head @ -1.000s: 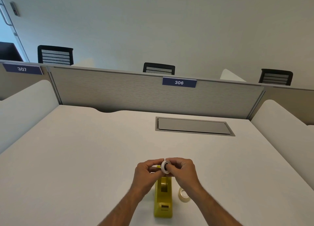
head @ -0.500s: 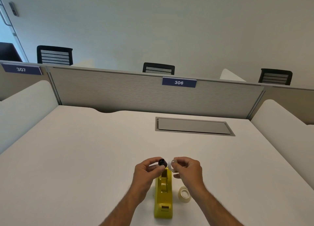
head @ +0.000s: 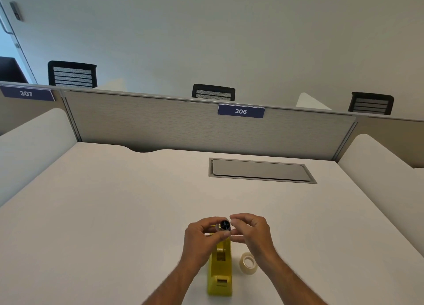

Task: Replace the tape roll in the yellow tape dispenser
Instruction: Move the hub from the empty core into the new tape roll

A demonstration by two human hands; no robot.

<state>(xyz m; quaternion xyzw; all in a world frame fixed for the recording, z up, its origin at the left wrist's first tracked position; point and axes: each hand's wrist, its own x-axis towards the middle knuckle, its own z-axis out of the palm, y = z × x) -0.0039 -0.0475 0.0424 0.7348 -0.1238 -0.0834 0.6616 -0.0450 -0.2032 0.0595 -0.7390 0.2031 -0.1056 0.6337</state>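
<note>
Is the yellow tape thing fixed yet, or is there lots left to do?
About halfway. The yellow dispenser sits empty on the table. The left hand holds the black hub, and the right hand is beside it. The tape roll lies on the table, not yet on the hub or in the dispenser.

A blue sign [head: 241, 111] reading "306" hung on the grey partition [head: 160, 125]; another blue sign [head: 26, 93], at left, read "307".
</note>
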